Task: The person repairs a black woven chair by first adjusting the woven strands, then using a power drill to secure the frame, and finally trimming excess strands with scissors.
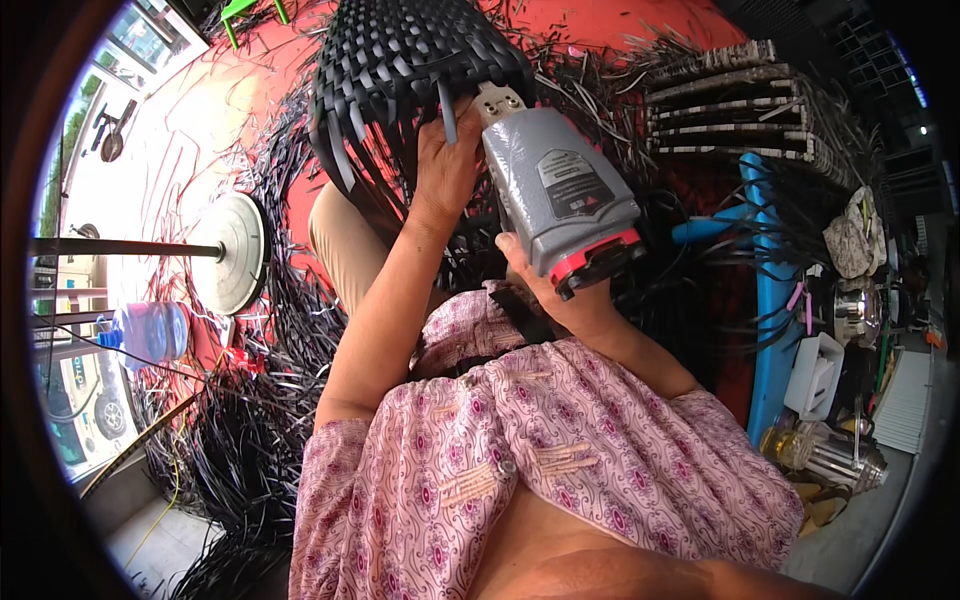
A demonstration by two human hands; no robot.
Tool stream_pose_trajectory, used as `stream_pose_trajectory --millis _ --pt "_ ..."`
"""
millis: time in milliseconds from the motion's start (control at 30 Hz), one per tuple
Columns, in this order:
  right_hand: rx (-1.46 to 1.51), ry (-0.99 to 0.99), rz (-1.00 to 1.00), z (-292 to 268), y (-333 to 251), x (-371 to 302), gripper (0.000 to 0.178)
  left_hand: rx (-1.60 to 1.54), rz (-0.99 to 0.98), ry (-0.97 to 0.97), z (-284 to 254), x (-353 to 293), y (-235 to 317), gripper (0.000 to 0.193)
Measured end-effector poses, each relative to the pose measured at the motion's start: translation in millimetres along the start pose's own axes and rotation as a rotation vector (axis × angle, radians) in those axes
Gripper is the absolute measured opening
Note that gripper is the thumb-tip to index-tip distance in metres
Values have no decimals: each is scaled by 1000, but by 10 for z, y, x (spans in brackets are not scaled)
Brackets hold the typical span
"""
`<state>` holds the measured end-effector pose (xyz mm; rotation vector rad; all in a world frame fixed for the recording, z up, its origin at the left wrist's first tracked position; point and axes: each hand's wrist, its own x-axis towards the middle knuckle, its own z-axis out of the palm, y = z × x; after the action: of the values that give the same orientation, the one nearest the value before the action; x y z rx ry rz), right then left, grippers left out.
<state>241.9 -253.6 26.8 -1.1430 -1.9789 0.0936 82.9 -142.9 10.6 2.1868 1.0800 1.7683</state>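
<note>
From where I stand, I see a black woven basket [415, 65] up in front of the person, tipped so its open edge faces them, with loose ends of strips hanging down from it. A big grey power tool [560, 180] is just below it, its metal nose right up at the basket's edge. I can't tell how far the nose goes in. The right hand [572, 290] is clamped on the tool from below, with the thumb up along the side and the other fingers hidden behind it. The left hand [447, 165] is up against the basket's edge, close by the metal nose, but its fingertips are hidden, so I can't tell if they are pinched together. The person wears a pink patterned shirt [600, 450], and a tan trouser leg [342, 245] shows under the left arm. Messy black strips [250, 430] lie all around on the red floor [620, 18]. Off to the left are a round white base [225, 265] with a pole and a see-through water jug [155, 332] on its side. Over on the right are a long blue bar [775, 350], a white tub [815, 375] and a glass jar [787, 447].
</note>
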Motion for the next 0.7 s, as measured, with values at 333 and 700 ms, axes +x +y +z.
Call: stream_pose_trajectory --millis 333,700 --pt "929 90 568 -282 -194 -73 16 -597 -706 -44 -163 150 469 40" --pt "1005 122 556 -606 -122 -220 12 -725 -931 63 -534 67 1181 36"
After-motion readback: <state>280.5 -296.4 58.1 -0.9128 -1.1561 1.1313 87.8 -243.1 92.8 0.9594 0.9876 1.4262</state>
